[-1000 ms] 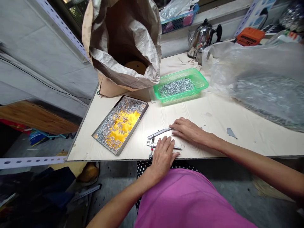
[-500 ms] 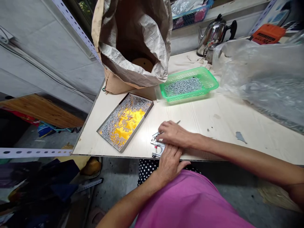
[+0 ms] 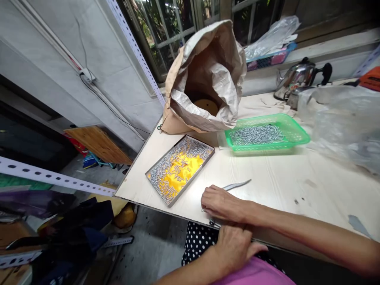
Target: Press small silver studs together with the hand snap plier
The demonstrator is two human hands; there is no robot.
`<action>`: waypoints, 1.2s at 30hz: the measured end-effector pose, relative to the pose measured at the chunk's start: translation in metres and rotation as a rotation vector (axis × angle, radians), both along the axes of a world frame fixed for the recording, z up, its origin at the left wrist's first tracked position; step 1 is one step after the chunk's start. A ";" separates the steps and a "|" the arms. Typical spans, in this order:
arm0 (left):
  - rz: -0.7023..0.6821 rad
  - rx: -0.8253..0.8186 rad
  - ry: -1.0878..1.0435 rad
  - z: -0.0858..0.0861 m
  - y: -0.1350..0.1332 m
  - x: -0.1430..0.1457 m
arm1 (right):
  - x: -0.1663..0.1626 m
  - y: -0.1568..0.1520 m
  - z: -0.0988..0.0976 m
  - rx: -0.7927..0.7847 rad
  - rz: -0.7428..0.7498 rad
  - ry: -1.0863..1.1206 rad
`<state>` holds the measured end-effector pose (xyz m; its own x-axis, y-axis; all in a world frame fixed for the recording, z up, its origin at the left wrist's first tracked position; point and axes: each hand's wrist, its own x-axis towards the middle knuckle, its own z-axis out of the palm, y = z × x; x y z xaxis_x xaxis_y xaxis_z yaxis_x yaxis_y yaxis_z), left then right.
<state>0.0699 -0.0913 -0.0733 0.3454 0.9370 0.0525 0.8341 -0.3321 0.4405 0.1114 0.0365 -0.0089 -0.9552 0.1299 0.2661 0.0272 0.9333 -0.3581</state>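
Observation:
A metal hand tool lies at the table's front edge, mostly covered by my hands; its curved handle (image 3: pixel 237 185) sticks out beyond my knuckles. My right hand (image 3: pixel 221 204) is closed over the tool, fingers curled, with a small shiny bit at its fingertips; what it pinches is hidden. Just below, my left hand (image 3: pixel 234 243) is closed around the tool's near end, thumb pointing right. To the left sits a shallow tray (image 3: pixel 191 181) with a yellow bottom, strewn with several small metal pins (image 3: pixel 160 174). Behind it, a green plastic basket (image 3: pixel 299 134) holds more such pins.
A large paper sack (image 3: pixel 178 114) stands open at the back left. A steel kettle (image 3: pixel 299 77) is by the wall, and a clear plastic bag (image 3: pixel 341 126) covers the right side. A grey scrap (image 3: pixel 359 225) lies on the table (image 3: pixel 276 178).
The view has swung left and up, so everything sits lower and farther right. My right hand now covers the tool's jaw, and more of its handle shows.

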 end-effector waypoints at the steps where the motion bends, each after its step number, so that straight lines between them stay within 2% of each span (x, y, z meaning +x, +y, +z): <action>1: -0.021 0.025 -0.027 0.007 0.001 -0.001 | 0.003 0.003 0.006 -0.056 -0.052 0.060; 5: -0.060 0.222 -0.096 0.048 0.017 -0.027 | 0.032 0.038 0.040 -0.146 -0.345 0.381; 8: 0.135 0.379 -0.009 0.077 0.046 -0.073 | 0.066 0.089 0.065 -0.040 -0.602 0.502; 11: 0.338 0.392 0.240 0.089 0.081 -0.128 | 0.097 0.140 0.075 0.112 -0.822 0.489; 14: 0.331 0.312 0.385 0.088 0.107 -0.169 | 0.115 0.161 0.075 0.248 -0.938 0.398; 16: 0.264 0.228 0.440 0.084 0.118 -0.183 | 0.117 0.150 0.071 0.266 -0.931 0.336; 20: 0.135 0.107 0.460 0.075 0.127 -0.195 | 0.108 0.084 0.047 0.087 -0.694 0.219; 23: 0.111 0.062 0.462 0.074 0.133 -0.198 | 0.106 0.030 0.021 -0.093 -0.586 0.130; 27: 0.139 0.053 0.424 0.081 0.140 -0.195 | 0.110 -0.020 -0.004 -0.253 -0.566 -0.004; 31: 0.267 0.044 0.091 0.094 0.127 -0.168 | 0.112 -0.042 -0.009 -0.314 -0.562 -0.085; 33: 0.342 -0.122 -0.140 0.097 0.108 -0.148 | 0.111 -0.045 -0.010 -0.301 -0.571 -0.098; 36: 0.445 -0.509 -0.391 0.089 0.075 -0.121 | 0.108 -0.045 -0.014 -0.282 -0.586 -0.123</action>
